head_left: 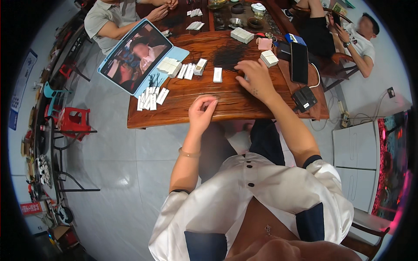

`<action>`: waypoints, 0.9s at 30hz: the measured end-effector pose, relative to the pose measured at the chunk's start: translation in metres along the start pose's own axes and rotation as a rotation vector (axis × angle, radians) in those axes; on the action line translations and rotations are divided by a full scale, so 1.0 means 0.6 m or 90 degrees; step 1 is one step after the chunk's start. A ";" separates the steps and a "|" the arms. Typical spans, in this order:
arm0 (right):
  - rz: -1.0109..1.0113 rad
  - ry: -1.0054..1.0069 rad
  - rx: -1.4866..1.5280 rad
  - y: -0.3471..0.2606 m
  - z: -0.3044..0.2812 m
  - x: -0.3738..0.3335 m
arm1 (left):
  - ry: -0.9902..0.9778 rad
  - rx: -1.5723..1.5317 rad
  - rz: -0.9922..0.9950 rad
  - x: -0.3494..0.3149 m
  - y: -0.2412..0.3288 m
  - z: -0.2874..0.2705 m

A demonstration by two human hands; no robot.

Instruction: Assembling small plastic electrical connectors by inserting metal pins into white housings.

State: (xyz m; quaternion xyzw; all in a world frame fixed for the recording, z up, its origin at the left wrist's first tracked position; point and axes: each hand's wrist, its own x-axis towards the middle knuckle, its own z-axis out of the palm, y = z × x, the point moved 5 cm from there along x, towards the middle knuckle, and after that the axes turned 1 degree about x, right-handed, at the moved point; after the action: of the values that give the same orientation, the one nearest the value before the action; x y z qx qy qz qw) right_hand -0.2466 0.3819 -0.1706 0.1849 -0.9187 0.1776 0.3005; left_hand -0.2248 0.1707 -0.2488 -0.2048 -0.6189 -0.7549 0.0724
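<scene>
My left hand (202,114) is at the table's near edge, its fingers curled and the thumb against them. Whatever may be in that pinch is hidden. My right hand (256,79) reaches over the table with thumb and fingers apart, palm down, its fingertips beside a loose heap of thin black strings (230,54). A single white tag (217,75) lies flat between the hands. Left of it stand a small stack of tags (200,66) and several fanned tags (187,71). Farther left is a spread of white tags (150,98) with black strings on them.
A tablet in a light blue case (137,56) props up at the left, beside a thick tag stack (170,67). More tag stacks (242,35) sit at the back. A black phone (299,63) and a black box-shaped device (304,98) lie right. Two other people sit nearby.
</scene>
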 end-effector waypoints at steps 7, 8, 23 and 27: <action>0.018 -0.143 0.093 -0.024 0.087 0.025 | 0.001 0.014 -0.053 0.007 -0.003 0.000; 0.017 -0.143 0.094 -0.024 0.096 0.032 | -0.004 0.020 -0.057 0.008 -0.004 0.001; -0.001 -0.307 -0.003 -0.021 0.146 0.063 | 0.034 0.033 0.002 0.004 0.005 0.000; -0.034 -0.303 0.035 -0.032 0.121 0.037 | 0.034 0.047 0.002 0.001 0.006 -0.003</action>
State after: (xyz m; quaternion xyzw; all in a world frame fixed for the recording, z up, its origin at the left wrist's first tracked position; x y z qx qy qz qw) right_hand -0.2901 0.3285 -0.2076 0.2539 -0.9532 0.1460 0.0750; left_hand -0.2244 0.1685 -0.2457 -0.1827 -0.6440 -0.7365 0.0973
